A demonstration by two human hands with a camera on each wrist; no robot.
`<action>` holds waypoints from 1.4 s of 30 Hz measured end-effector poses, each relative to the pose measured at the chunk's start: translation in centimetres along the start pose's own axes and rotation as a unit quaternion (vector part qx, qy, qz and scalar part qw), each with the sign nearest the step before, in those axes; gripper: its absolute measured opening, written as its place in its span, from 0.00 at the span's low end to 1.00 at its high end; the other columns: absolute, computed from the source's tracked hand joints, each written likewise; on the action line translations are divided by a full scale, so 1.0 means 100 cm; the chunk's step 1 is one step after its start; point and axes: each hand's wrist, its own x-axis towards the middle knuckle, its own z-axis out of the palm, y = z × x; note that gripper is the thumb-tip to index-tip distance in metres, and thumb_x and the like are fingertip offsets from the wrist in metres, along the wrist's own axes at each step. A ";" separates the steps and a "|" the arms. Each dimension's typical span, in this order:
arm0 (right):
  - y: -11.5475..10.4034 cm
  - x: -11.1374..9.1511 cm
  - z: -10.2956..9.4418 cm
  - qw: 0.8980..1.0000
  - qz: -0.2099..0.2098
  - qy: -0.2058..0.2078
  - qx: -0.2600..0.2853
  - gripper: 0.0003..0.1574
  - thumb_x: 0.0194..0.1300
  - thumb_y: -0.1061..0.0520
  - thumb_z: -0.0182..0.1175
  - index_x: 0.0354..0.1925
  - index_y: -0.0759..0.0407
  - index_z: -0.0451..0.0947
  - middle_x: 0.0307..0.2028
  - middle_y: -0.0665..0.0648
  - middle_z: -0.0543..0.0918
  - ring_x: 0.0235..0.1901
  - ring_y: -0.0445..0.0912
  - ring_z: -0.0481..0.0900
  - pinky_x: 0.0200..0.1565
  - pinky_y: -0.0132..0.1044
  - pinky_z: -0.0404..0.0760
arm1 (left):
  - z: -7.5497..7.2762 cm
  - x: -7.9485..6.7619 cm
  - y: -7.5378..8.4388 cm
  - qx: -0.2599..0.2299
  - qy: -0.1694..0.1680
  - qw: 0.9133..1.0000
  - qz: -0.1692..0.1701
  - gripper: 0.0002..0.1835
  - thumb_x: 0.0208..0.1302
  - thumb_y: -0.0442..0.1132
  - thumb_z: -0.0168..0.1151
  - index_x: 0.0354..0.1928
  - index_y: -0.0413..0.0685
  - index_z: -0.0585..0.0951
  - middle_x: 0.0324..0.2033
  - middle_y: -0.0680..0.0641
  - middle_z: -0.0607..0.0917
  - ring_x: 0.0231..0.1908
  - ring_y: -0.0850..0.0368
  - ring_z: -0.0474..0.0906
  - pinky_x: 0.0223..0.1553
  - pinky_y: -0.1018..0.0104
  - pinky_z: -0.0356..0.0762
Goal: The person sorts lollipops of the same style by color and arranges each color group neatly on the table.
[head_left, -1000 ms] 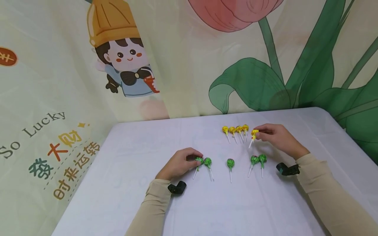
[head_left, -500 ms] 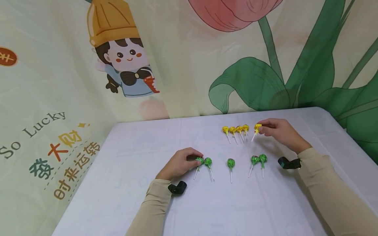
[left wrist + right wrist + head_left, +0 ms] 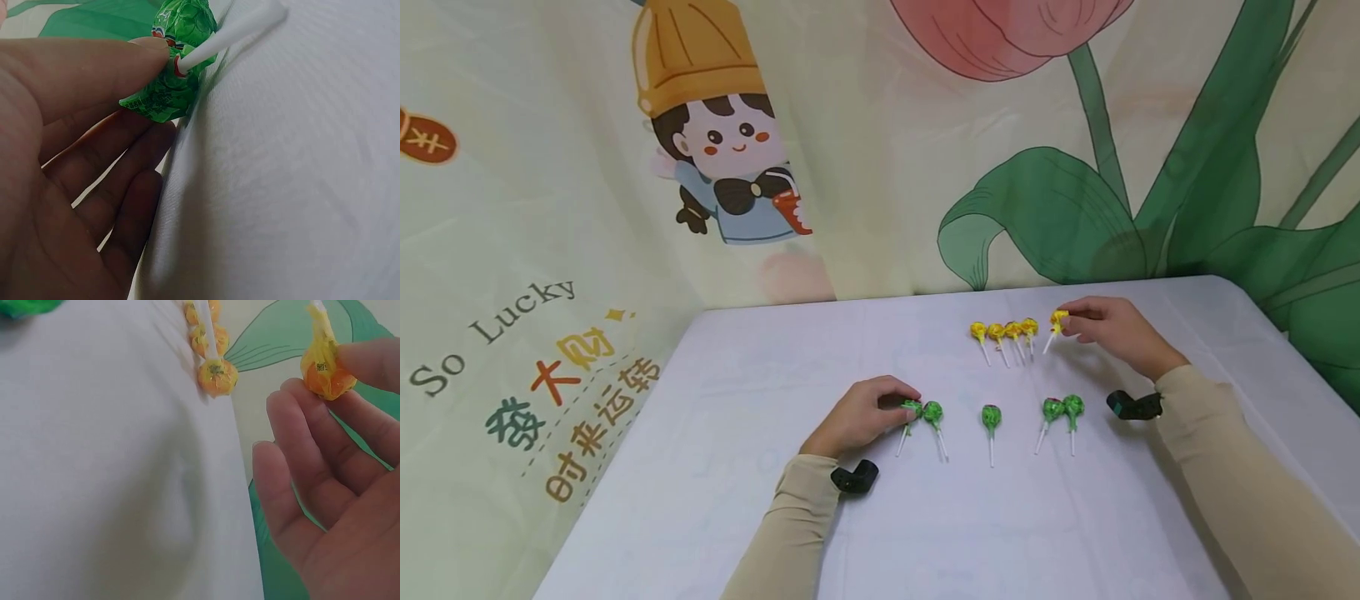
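My left hand (image 3: 867, 414) pinches the head of a green-wrapped lollipop (image 3: 165, 94) between thumb and fingers, its white stick pointing toward me. Right beside it lies a second green lollipop (image 3: 933, 412). In my right hand (image 3: 1112, 329) a yellow-wrapped lollipop (image 3: 322, 369) is pinched by its head; the right wrist view shows it raised off the table. To the left of that hand, several yellow lollipops (image 3: 997, 332) form a close row with sticks toward me. A single green lollipop (image 3: 992, 416) lies mid-table, and two green lollipops (image 3: 1063, 407) sit together farther right.
A white cloth covers the table (image 3: 760, 375). Behind it hangs a printed backdrop (image 3: 872, 167) with a cartoon figure, a pink flower and green leaves. Each wrist wears a black camera, the left camera (image 3: 855, 477) close over the cloth.
My right hand has moved back and slightly right with the yellow lollipop, now level with the yellow row. The left hand stays on its green lollipop. The view has shifted slightly.
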 end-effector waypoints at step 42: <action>0.018 0.044 0.004 0.996 0.088 -0.030 0.014 0.30 0.75 0.52 0.56 0.69 0.63 0.68 0.64 0.66 0.72 0.58 0.58 0.74 0.60 0.49 0.75 | -0.001 -0.001 0.001 0.004 0.003 1.000 -0.006 0.12 0.65 0.44 0.69 0.50 0.58 0.86 0.48 0.63 0.83 0.54 0.64 0.76 0.60 0.60 0.70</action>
